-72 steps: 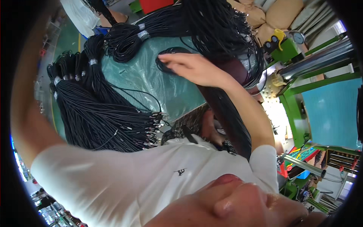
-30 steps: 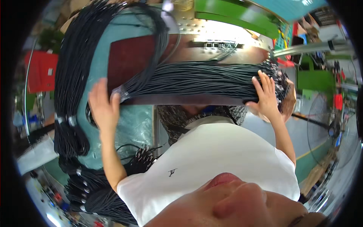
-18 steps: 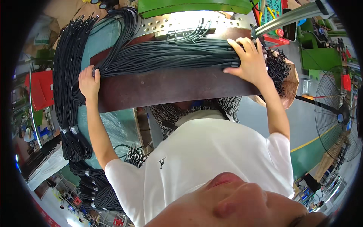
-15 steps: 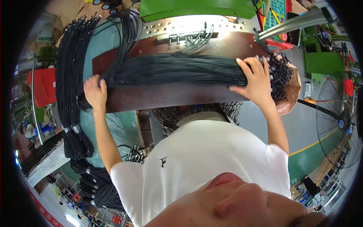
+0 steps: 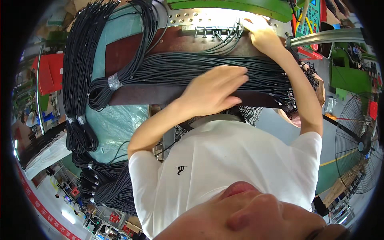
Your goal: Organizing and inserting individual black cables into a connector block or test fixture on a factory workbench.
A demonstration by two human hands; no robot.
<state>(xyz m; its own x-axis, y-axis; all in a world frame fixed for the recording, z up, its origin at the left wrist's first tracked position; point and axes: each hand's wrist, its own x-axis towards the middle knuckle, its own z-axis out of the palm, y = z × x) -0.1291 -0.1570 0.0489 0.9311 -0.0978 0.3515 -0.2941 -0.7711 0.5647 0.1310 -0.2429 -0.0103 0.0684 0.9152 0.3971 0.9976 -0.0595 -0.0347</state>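
A thick bundle of black cables lies across a dark brown board in front of me. My left hand rests flat on the middle of the bundle, fingers stretched out. My right hand is further away at a perforated metal fixture. Its fingertips are pinched at the end of a black cable that curves up from the bundle into the fixture's row of slots. A strip of grey tape binds the bundle's left end.
More taped cable bundles hang over a teal table cover on the left, with further coils lower down. A green machine frame and control panel stand behind the fixture. A floor fan is at the right.
Both hands were gripping the two ends of the cable bundle on the board. Now my left hand has slid to the bundle's middle and my right hand has gone up to the fixture.
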